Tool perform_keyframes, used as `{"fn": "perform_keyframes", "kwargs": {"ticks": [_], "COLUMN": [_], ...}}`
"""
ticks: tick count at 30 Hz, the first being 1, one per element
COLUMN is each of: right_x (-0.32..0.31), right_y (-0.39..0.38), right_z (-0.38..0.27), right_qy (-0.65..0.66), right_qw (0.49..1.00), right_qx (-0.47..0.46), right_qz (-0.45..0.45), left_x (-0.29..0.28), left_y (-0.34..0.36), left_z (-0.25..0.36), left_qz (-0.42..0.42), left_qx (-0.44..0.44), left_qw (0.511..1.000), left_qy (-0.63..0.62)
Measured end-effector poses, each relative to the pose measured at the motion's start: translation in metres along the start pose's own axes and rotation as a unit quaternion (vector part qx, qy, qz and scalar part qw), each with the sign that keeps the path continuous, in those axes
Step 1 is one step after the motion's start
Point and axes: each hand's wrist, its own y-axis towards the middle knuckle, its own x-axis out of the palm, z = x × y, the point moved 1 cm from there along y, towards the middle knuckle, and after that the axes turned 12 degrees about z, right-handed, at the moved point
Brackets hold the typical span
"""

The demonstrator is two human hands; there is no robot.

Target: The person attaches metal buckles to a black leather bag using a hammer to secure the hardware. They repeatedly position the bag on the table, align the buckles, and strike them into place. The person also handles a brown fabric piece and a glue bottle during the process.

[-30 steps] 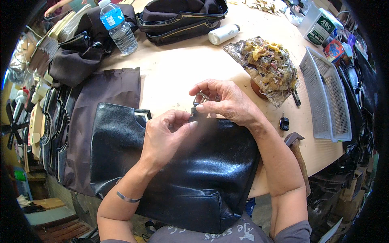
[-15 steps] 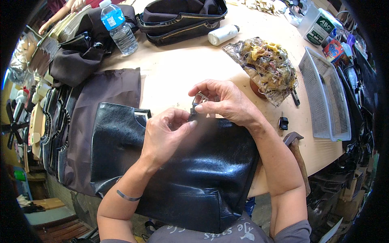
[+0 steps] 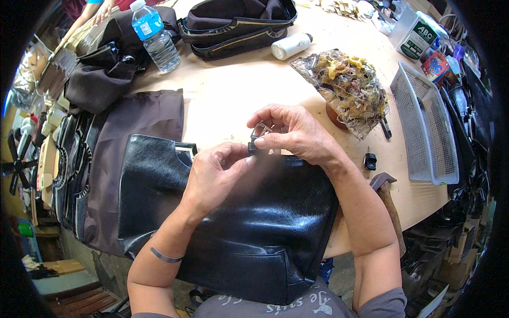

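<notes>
A small metal buckle on a short black strap is held up between my two hands. My right hand pinches the strap between thumb and fingers just below the buckle. The strap's lower end is gripped by the thumb and fingertips of my left hand; the fingers partly cover it. Beneath both hands lies a large glossy black leather bag piece, hanging over the near table edge toward me. Dark brown fabric extends from under its left side.
Right of my right arm are a hammer and a small black strap piece. Behind them are a grey plastic basket and a pile of scraps. A water bottle stands far left; a co-worker's arms show beyond.
My hands have stayed almost in place, with the buckle shifting slightly between the fingers. The co-worker's arms at the far left have moved.
</notes>
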Motion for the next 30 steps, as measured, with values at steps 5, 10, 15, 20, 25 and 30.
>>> {"fn": "perform_keyframes", "kwargs": {"ticks": [5, 10, 15, 20, 25, 30], "right_x": [0.000, 0.000, 0.000, 0.004, 0.005, 0.008], "right_y": [0.001, 0.000, -0.001, -0.002, -0.004, -0.006], "right_z": [0.002, 0.000, -0.001, -0.006, -0.007, -0.007], "right_qy": [-0.005, -0.016, -0.039, -0.056, -0.138, -0.219], "right_qw": [1.000, 1.000, 0.999, 0.998, 0.986, 0.966], "right_qx": [-0.018, -0.023, -0.021, -0.005, -0.085, -0.134], "right_qz": [-0.002, -0.001, 0.016, 0.036, -0.024, -0.014], "left_x": [0.000, -0.001, 0.000, 0.000, 0.000, 0.000], "left_y": [-0.001, 0.000, 0.002, 0.005, 0.004, 0.001], "left_z": [0.000, 0.001, 0.000, -0.002, -0.006, 0.009], "left_qz": [0.000, -0.011, -0.030, -0.042, -0.043, -0.040], "left_qx": [-0.006, 0.000, 0.010, -0.006, -0.001, 0.004], "left_qw": [1.000, 1.000, 0.999, 0.999, 0.999, 0.997], "left_qy": [-0.010, 0.010, 0.008, -0.012, -0.027, 0.070]}}
